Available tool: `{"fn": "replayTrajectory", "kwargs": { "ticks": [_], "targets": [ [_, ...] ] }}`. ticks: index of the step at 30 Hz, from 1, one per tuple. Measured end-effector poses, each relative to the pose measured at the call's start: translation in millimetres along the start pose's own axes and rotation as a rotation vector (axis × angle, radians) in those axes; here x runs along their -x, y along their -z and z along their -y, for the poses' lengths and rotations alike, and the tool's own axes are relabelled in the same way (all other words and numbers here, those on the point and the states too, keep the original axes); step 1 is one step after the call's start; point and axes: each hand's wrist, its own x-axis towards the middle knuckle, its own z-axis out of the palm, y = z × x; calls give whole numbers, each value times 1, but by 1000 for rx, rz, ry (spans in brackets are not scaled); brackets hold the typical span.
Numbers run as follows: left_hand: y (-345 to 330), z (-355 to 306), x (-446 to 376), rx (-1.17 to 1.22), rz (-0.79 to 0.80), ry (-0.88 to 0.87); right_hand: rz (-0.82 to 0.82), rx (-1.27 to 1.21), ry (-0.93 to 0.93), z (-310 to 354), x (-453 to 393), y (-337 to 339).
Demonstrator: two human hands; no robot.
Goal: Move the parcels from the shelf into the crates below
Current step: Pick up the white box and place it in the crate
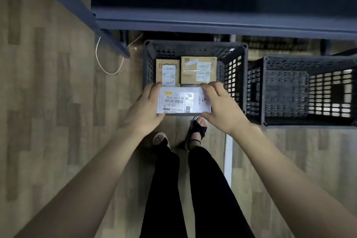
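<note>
Both hands on it: the left hand (144,105) grips the left end and the right hand (220,105) the right end of a white parcel (183,100), held flat at centre frame over the near rim of the left crate (236,75). Its label reads "B62A 0079-00 69" above a barcode. Inside, two brown boxes, a narrow one (167,72) and a wider one (199,69), fill the far half, labels too blurred to read. The right crate (301,91) stands just beside, under the shelf edge (222,23).
</note>
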Motion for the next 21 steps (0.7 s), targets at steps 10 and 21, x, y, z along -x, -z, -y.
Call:
{"fn": "replayTrajectory", "kwargs": {
  "ticks": [10,21],
  "targets": [
    [-117,73,-102,-311,144,-103,176,80,-154,-65,-94,-114],
    [-220,115,-178,-660,306,4,341,251,-169,-118,-190,-222]
  ]
}}
